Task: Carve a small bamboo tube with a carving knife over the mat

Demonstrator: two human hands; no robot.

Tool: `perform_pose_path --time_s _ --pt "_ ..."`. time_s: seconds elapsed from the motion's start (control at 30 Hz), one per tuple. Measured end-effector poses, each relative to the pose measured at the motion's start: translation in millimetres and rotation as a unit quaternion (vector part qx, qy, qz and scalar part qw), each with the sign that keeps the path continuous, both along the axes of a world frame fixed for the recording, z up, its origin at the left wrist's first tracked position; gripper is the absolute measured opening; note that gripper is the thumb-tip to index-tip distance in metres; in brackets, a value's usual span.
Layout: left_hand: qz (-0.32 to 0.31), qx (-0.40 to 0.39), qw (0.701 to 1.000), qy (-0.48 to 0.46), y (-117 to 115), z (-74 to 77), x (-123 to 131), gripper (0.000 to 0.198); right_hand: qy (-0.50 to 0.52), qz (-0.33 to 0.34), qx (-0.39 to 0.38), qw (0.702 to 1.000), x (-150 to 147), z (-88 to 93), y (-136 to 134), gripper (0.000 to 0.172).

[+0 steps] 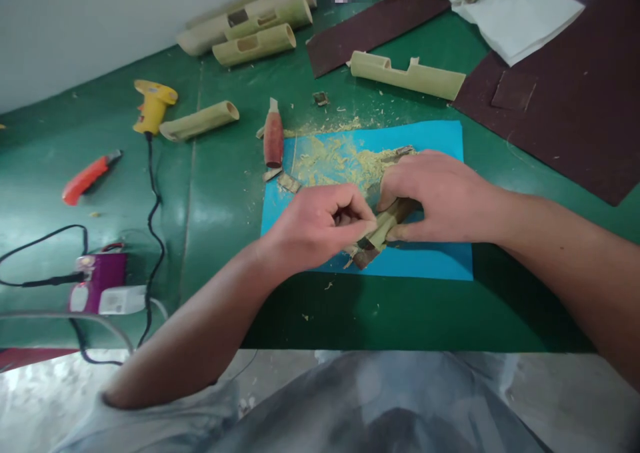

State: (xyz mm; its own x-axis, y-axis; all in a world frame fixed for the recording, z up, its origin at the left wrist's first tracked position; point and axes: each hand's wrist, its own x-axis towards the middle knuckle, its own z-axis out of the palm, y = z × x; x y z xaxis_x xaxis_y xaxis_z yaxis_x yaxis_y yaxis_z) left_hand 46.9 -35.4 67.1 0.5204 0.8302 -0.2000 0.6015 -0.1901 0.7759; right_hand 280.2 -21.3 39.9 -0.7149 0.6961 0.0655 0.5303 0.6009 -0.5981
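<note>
My right hand [430, 193] is wrapped round a short bamboo piece [386, 225] over a blue sheet [440, 260]. My left hand [325, 223] is closed in a pinch at the near end of that piece; whatever its fingertips hold is hidden. A dark brown scrap [367, 258] lies under the piece's near end. Pale shavings [335, 163] are strewn over the sheet beyond my hands. Left of them, a chisel-like tool with a red wooden handle [273, 140] lies with its blade pointing away, beside small bark chips [289, 182].
Notched bamboo tubes [260, 43] lie at the back, another notched tube [407, 74] at back right. Leftward are a plain tube [200, 121], a yellow corded tool [154, 103], an orange utility knife [87, 180] and a purple power box [103, 280] with cables. Brown mats [565, 120] cover the right.
</note>
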Motion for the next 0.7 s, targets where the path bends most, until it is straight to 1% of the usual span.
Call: perform_pose_path --time_s 0.07,0.2,0.37,0.47,0.53,0.6,0.7 --pt "0.01 0.01 1.0 -0.003 0.2 -0.2 0.1 0.011 0.0 -0.004 0.005 1.0 0.1 1.0 -0.5 0.015" --pt "-0.022 -0.01 0.999 0.021 1.2 1.0 -0.3 0.013 -0.006 -0.007 0.006 1.0 0.2 1.1 -1.2 0.015" --pt "0.006 0.03 0.999 0.01 1.1 0.1 -0.4 0.011 -0.008 -0.014 0.011 1.0 -0.4 -0.7 -0.8 0.015" --pt "-0.021 0.026 0.999 0.029 1.9 2.5 -2.2 0.012 -0.007 -0.013 0.01 1.0 0.0 -1.0 -0.6 0.016" --pt "-0.027 0.027 0.999 0.038 2.8 3.3 -4.0 0.013 -0.01 -0.01 0.008 1.0 0.2 -0.3 -0.8 0.015" --pt "-0.009 0.045 0.999 0.028 3.5 2.0 -5.3 0.011 -0.011 -0.012 0.008 1.0 0.2 0.6 -1.3 0.014" --pt "0.013 0.063 0.998 -0.017 3.6 -1.7 -5.7 0.008 -0.014 -0.012 0.008 1.0 -0.1 1.0 -1.7 0.014"
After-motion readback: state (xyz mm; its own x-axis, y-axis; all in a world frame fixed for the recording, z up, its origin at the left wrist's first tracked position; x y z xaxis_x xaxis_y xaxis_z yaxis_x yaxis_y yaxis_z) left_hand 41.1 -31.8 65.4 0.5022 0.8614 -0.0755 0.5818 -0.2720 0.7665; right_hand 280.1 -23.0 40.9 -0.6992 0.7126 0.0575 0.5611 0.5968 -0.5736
